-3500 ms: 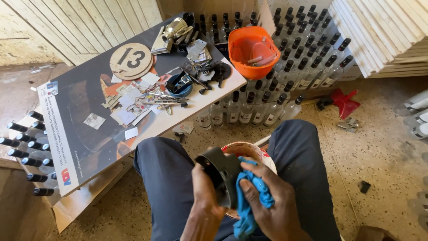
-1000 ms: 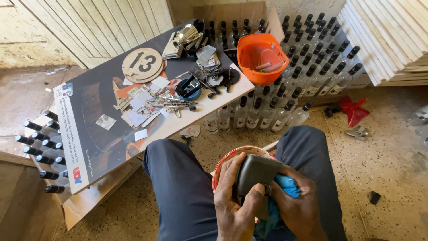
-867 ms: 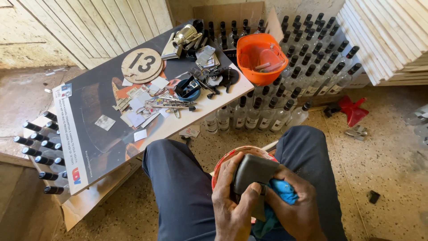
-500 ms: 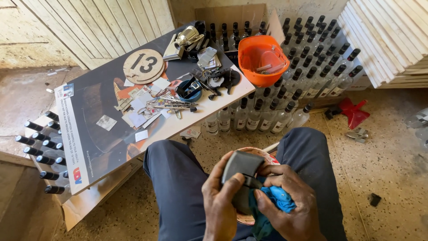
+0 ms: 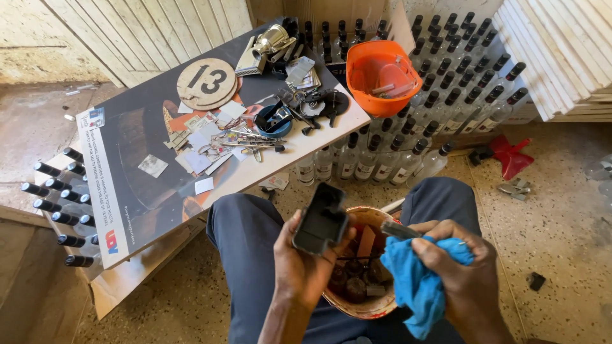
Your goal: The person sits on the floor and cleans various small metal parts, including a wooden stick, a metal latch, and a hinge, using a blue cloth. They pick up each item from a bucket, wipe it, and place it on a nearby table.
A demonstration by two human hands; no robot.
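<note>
Left hand (image 5: pixel 306 267) gripped a dark moulded plastic casing (image 5: pixel 322 218), fingers closed round its lower edge, hollow side tilted up. Right hand (image 5: pixel 456 271) was closed on a bunched blue cloth (image 5: pixel 417 280), a small dark piece (image 5: pixel 400 230) pinched at its fingertips, just right of the casing. Cloth sat apart from the casing: wiping looked mid-course, not finished. Below both sets of fingers, a basket (image 5: pixel 357 309) on the lap held more dark parts, seemingly untreated. Orange bowl (image 5: pixel 379 76) on the counter (image 5: pixel 159 165), well beyond.

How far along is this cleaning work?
In hand: the left hand holds a dark hollow plastic casing, and the right hand grips a blue cloth. Left: more small parts sit in the round woven basket on the lap. No finished pile is distinguishable.
</note>
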